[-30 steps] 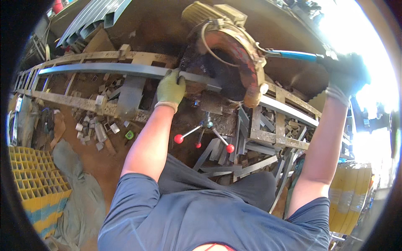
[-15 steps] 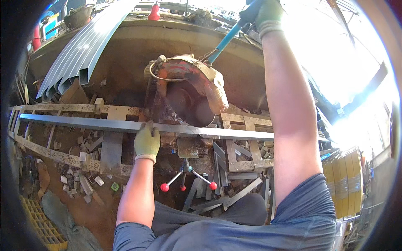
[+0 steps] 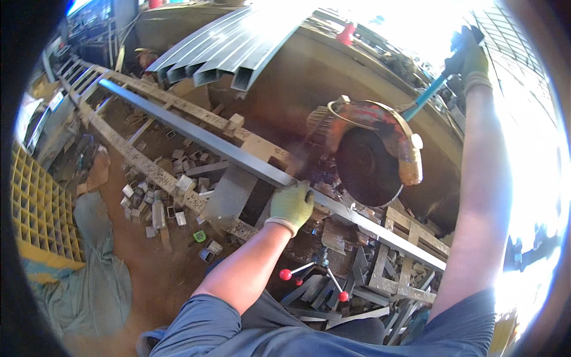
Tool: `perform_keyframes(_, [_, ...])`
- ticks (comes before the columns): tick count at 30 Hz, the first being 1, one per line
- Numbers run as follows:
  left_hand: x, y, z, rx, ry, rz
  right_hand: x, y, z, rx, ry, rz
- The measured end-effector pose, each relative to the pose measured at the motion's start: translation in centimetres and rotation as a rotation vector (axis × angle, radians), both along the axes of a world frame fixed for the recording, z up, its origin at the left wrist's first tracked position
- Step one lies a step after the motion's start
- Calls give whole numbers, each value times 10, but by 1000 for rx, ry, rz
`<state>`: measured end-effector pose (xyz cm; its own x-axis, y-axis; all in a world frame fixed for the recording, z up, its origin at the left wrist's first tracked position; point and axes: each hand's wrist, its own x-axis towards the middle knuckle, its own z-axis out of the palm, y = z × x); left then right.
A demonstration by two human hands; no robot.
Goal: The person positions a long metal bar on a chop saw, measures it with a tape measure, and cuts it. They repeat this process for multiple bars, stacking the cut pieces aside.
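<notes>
Your left hand is gripping the long silver metal tube running left-to-right; your right hand is apparently clasping the blue lever.

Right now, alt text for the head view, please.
Gloved left hand rests on a long grey metal bar beside the dark round blade of a saw; gloved right hand, raised, grips the saw's blue handle. Metal offcuts litter the ground.

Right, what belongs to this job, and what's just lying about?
In the job, it seems:
left hand on the metal bar
right hand on the blue handle
saw
red-knobbed crank

Lying about, apparently:
short metal pieces
grey-green cloth
yellow stack
grey metal tubes
</notes>
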<state>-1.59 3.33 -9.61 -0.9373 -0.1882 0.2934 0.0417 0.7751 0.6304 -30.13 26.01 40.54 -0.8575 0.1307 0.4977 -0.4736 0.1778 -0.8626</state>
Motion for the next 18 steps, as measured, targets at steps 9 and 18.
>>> perform_keyframes(9, [6,4,9,87,-73,-27,36,63,-125,657,210,-469])
perform_keyframes(18, [36,19,37,99,-14,-16,357,145,-449,453,-436,-105])
